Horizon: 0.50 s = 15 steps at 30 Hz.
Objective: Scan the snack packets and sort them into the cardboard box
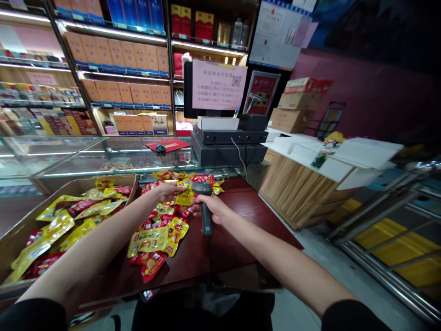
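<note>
My right hand [215, 209] is wrapped round the handle of a dark barcode scanner [206, 216], whose cable hangs down over the table's front edge. Just left of the scanner's head, my left hand [168, 191] pinches a yellow snack packet [185, 195]. Red and yellow packets lie in a loose pile beneath and around both hands. Nearest to me in that pile are a pale yellow packet [149, 241] and a red one [153, 266]. My left forearm passes over part of an open cardboard box [134, 184] filled with similar packets.
Behind the dark red table [241, 202] stands a glass counter [86, 158] with a mouse [160, 148] on a red mat. A monitor with a pink notice [218, 87] stands above a cash drawer [227, 154]. To the right are a wooden counter [296, 188] and metal rails [389, 243].
</note>
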### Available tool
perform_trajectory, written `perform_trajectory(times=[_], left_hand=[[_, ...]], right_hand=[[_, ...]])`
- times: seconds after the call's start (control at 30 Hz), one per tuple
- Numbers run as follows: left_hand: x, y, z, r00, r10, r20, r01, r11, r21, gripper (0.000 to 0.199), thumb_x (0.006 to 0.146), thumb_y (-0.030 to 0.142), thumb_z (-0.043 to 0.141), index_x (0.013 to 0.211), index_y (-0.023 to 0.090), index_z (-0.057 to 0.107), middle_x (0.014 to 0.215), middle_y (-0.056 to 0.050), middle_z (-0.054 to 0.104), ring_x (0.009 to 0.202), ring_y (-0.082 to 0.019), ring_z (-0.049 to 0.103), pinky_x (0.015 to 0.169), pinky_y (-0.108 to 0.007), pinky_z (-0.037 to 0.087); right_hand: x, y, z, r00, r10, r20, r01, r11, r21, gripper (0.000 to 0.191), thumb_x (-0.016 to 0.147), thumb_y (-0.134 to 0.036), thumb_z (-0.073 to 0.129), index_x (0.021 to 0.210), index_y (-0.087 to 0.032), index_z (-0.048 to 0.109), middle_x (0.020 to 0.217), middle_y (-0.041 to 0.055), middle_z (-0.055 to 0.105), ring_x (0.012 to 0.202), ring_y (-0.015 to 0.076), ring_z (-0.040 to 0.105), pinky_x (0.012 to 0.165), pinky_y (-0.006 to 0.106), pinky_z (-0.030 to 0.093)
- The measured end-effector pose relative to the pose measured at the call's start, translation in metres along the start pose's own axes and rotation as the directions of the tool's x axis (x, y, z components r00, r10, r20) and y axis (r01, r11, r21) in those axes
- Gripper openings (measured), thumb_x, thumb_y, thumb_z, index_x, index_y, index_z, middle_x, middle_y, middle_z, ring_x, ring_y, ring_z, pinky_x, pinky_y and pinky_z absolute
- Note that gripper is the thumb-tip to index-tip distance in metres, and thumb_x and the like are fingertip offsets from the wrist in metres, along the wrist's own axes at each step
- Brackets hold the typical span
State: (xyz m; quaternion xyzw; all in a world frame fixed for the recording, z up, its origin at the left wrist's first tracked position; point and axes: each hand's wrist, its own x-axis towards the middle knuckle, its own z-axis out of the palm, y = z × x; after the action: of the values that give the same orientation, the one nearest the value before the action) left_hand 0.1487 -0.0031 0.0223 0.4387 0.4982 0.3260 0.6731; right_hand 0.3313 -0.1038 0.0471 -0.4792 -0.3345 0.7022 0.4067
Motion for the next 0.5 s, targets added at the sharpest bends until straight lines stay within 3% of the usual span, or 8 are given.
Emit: perform_trajectory(times=[0.2,0.33,0.5], left_hand=[[-0.003,-0.004,-0.004,1.000,0.027,0.011,-0.027,1.000,-0.005,0.048,0.045,0.023,0.088,0.085,0.015,0.063,0.085,-0.004,0.071,0.070,-0.012,0.065,0.058,-0.018,0.048],[-0.004,-0.004,-0.002,0.999,0.036,0.004,-0.036,0.999,0.018,0.046,0.044,0.018,0.087,0.083,0.016,0.062,0.077,-0.001,0.069,0.064,-0.010,0.063,0.053,-0.016,0.045],[-0.008,-0.003,-0.002,0.998,0.056,0.042,-0.057,0.998,0.032,0.045,0.046,0.020,0.086,0.083,0.015,0.062,0.075,-0.002,0.069,0.061,-0.012,0.063,0.058,-0.023,0.049]], right_hand=[[0.006,-0.002,0.002,0.999,-0.043,-0.014,0.041,0.995,-0.085,0.006,0.068,-0.012,0.056,0.063,-0.014,0.055,0.048,-0.0008,0.057,0.039,0.0082,0.049,0.036,0.019,0.040],[0.003,-0.004,0.012,0.997,-0.075,-0.018,0.072,0.990,-0.120,0.007,0.068,-0.011,0.056,0.061,-0.014,0.055,0.046,-0.0010,0.056,0.040,0.0089,0.050,0.036,0.019,0.040],[0.001,-0.005,0.018,0.995,-0.085,-0.045,0.079,0.989,-0.125,0.010,0.065,-0.008,0.059,0.058,-0.013,0.055,0.044,-0.0006,0.054,0.039,0.0101,0.050,0.036,0.020,0.040]])
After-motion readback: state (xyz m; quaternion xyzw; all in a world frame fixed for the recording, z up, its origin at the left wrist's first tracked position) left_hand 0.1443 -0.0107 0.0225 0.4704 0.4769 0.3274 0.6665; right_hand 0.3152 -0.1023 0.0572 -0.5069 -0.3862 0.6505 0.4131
